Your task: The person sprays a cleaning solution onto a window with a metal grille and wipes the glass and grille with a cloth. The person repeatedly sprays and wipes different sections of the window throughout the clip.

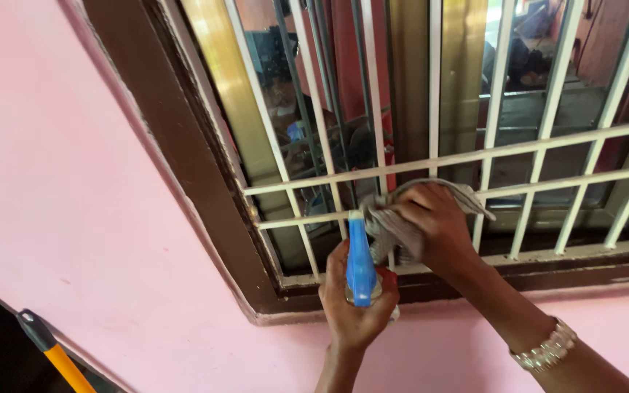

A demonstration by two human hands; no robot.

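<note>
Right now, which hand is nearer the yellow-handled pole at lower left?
Left. The left hand, gripping the blue spray bottle, lies closer to the pole; the right hand, holding the cloth, is farther right, higher.

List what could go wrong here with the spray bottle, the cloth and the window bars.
1. The left hand holds the spray bottle right beside the right hand; spray may hit that hand rather than the bars.
2. The grey cloth is bunched against a bar and could snag on it.
3. The bracelet on the right wrist might knock the brown frame.
</note>
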